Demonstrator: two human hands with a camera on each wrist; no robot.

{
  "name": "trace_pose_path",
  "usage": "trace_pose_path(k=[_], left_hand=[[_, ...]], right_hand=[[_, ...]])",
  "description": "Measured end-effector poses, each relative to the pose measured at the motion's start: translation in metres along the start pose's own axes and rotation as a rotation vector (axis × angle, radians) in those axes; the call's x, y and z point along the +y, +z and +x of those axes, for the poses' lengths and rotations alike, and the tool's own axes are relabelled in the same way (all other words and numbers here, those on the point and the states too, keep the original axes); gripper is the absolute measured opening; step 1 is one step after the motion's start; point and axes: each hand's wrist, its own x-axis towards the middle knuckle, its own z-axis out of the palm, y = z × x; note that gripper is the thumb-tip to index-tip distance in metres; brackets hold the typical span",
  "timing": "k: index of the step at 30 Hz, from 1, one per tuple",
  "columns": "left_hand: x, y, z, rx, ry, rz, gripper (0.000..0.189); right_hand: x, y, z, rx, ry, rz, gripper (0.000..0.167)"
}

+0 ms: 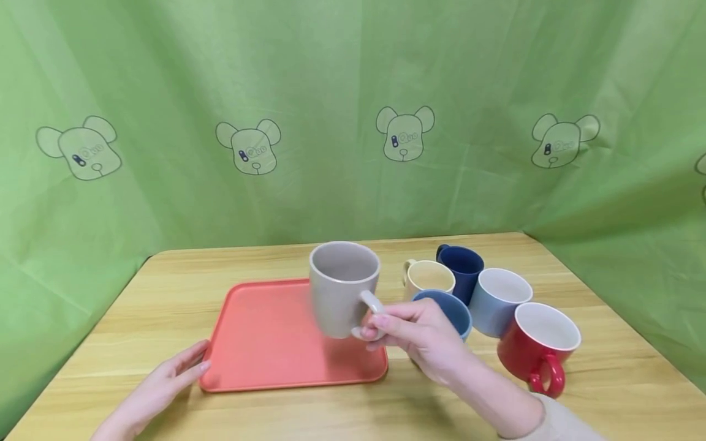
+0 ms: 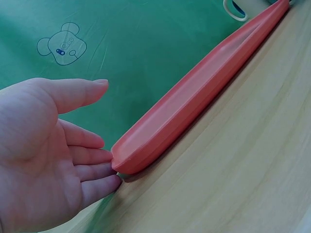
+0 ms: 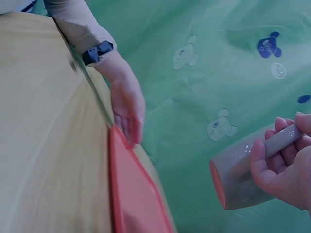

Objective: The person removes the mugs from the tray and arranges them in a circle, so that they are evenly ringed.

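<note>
A grey mug [image 1: 336, 300] hangs upright above the right part of a red tray [image 1: 265, 343]. My right hand [image 1: 425, 337] grips it by the handle, fingers curled round it, as the right wrist view also shows. At the tray's left edge is my left hand [image 1: 165, 383]. In the left wrist view its straight fingers [image 2: 95, 170] touch the tray's corner, while the thumb stands apart from the rim. Close behind my right hand stands a blue mug [image 1: 449, 309], partly hidden by that hand.
Right of the tray stand a cream mug [image 1: 427, 278], a navy mug [image 1: 466, 266], a light blue mug [image 1: 496, 306] and a red mug [image 1: 532, 349] with its handle toward me. The wooden table [image 1: 309, 416] ends at a green curtain [image 1: 331, 184].
</note>
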Motion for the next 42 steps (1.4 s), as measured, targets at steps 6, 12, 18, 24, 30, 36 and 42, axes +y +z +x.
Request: trace_pose_path(k=[6,12,18,24,30,36,42], left_hand=[[0.0,0.0,0.0,0.001,-0.004,-0.02,0.064],[-0.001,0.0,0.0,0.001,0.008,-0.018,0.064],[0.001,0.0,0.0,0.007,-0.023,-0.032,0.066],[0.0,0.0,-0.001,0.002,-0.003,-0.036,0.065],[-0.001,0.0,-0.001,-0.002,-0.031,-0.039,0.066],[-0.001,0.0,-0.001,-0.001,-0.038,-0.047,0.066],[-0.001,0.0,-0.001,0.0,-0.017,-0.041,0.065]], right_hand=[[-0.015,-0.027,-0.021,-0.019,-0.07,-0.052,0.033],[-0.03,-0.05,-0.047,0.004,-0.102,-0.171,0.04],[-0.045,-0.068,-0.075,0.041,-0.104,-0.184,0.04],[-0.056,-0.082,-0.097,0.104,-0.024,-0.161,0.041],[-0.062,-0.093,-0.111,0.085,-0.042,-0.134,0.042],[-0.065,-0.106,-0.128,0.1,-0.039,-0.132,0.043],[-0.067,-0.12,-0.146,0.215,0.074,-0.228,0.041]])
